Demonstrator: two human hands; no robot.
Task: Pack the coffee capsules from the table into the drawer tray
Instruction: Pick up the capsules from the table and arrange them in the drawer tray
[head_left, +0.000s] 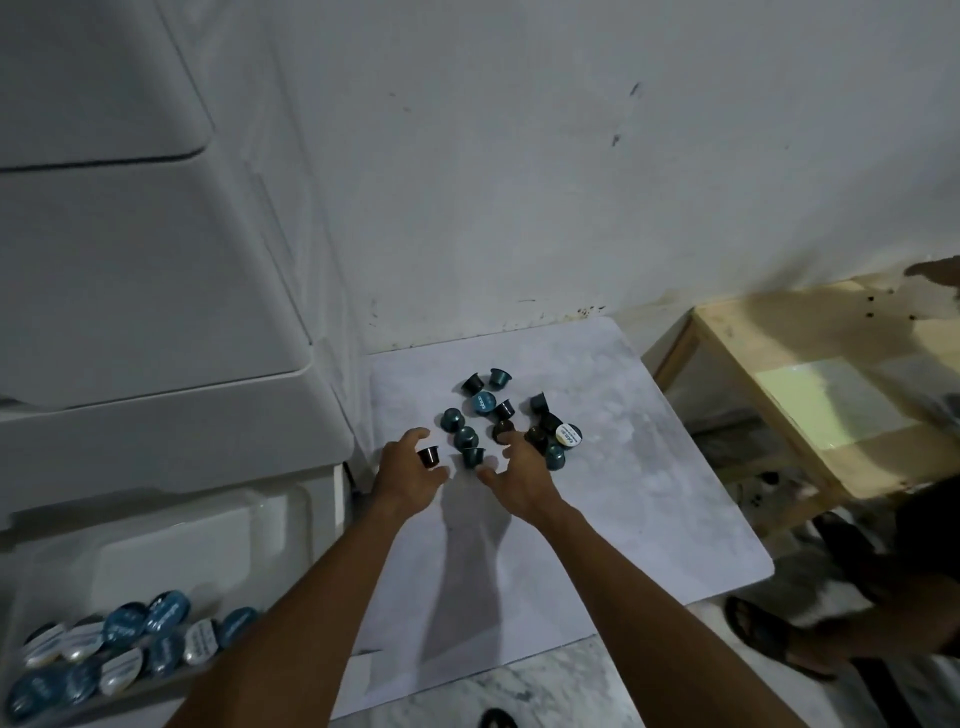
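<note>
Far left: a large white moulded plastic cabinet (130, 270) fills the side, its rounded edge close beside the table. Near left, below it, the clear plastic drawer tray (171, 566) stands open, with a batch of foil-lidded capsules (119, 649), blue and white tops, lying in its near part; its far part is bare.

Centre: the pale, mottled, round-cornered square table top (649, 467) has free surface on its right and near sides. The left hand (410, 475) reaches forward, palm down, thumb and fingers pinching one small dark brown cup-shaped capsule (429, 457). The right hand (519, 475) is beside it, fingers spread and curled, over the cluster of dark teal and black loose capsules (506, 415); whether it grips one cannot be told.

Right: a bare wooden stool (810, 374) stands apart from the table edge.
</note>
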